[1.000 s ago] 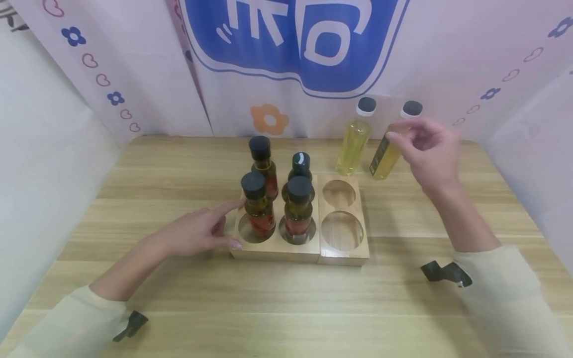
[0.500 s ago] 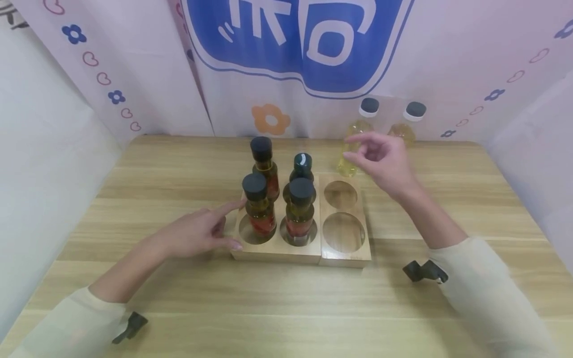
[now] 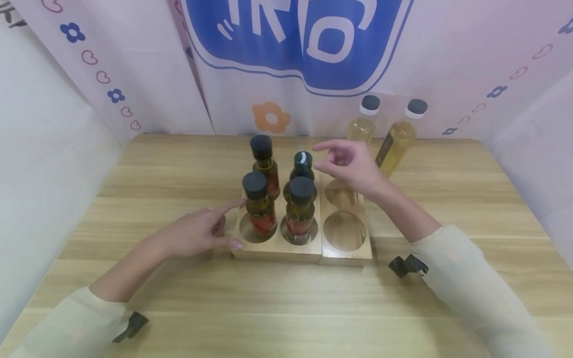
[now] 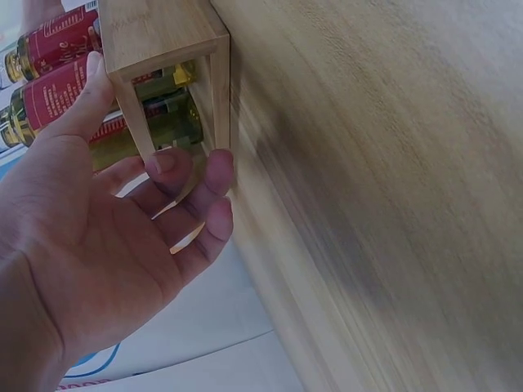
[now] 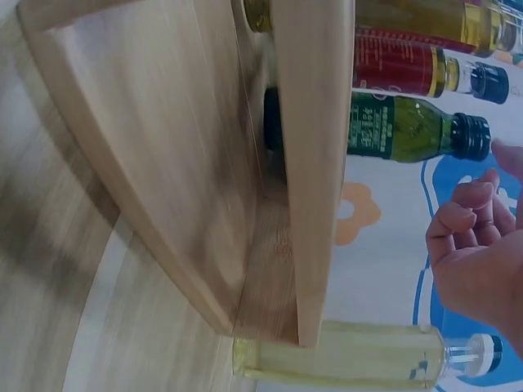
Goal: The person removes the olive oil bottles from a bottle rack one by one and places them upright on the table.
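Note:
A wooden bottle rack [image 3: 277, 252] stands on the table, holding several small dark oil bottles. My left hand [image 3: 192, 231] is at the rack's left end, with its index finger and thumb extended against the edge; the left wrist view shows the thumb near a red-labelled bottle [image 4: 57, 94]. My right hand [image 3: 351, 166] is just right of the back bottle with the dark green cap [image 3: 303, 160], thumb and index finger apart and nothing between them. In the right wrist view that green-labelled bottle [image 5: 400, 129] stands in its hole, its cap close to the fingertips.
Two clear bottles of yellow oil, a left one [image 3: 361, 130] and a right one [image 3: 398, 144], stand at the back right by the printed backdrop [image 3: 165, 74]. The rack's right section [image 3: 344, 256] has two vacant round holes. Wooden tabletop [image 3: 268, 308] surrounds the rack.
My right hand has moved left from the right yellow bottle, past the left one, to beside the dark green cap. My left hand has stayed at the rack.

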The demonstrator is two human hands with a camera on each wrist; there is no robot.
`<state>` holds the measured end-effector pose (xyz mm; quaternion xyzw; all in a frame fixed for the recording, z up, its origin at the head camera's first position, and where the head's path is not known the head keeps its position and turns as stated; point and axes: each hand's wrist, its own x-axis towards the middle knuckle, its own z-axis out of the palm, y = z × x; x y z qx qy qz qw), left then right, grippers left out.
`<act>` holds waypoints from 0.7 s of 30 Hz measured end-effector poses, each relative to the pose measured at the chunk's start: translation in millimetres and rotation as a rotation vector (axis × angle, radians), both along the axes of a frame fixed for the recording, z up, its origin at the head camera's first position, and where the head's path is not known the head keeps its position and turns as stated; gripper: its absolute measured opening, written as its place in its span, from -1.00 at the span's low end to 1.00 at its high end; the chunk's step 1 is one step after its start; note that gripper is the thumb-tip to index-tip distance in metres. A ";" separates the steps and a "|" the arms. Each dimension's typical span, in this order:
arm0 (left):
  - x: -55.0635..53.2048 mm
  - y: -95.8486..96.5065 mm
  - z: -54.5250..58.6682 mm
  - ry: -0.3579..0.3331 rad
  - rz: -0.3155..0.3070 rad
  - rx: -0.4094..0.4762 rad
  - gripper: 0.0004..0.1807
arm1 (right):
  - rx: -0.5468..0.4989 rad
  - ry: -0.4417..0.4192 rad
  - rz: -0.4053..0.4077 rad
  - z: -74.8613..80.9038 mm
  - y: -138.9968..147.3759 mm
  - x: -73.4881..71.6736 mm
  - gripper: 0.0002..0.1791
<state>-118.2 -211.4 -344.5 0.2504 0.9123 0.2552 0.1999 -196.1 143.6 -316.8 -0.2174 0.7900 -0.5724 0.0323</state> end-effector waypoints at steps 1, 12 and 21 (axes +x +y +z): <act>0.0 -0.3 0.1 -0.005 0.000 0.004 0.12 | -0.004 0.000 0.011 0.1 -2.3 -0.5 -0.57; 0.1 0.6 2.4 -0.061 0.017 0.026 0.12 | 0.022 -0.004 0.048 -1.3 -16.8 -1.5 -0.50; -0.1 0.2 2.5 -0.074 0.016 0.031 0.10 | 0.015 -0.006 0.031 -4.6 -22.3 -5.0 -0.50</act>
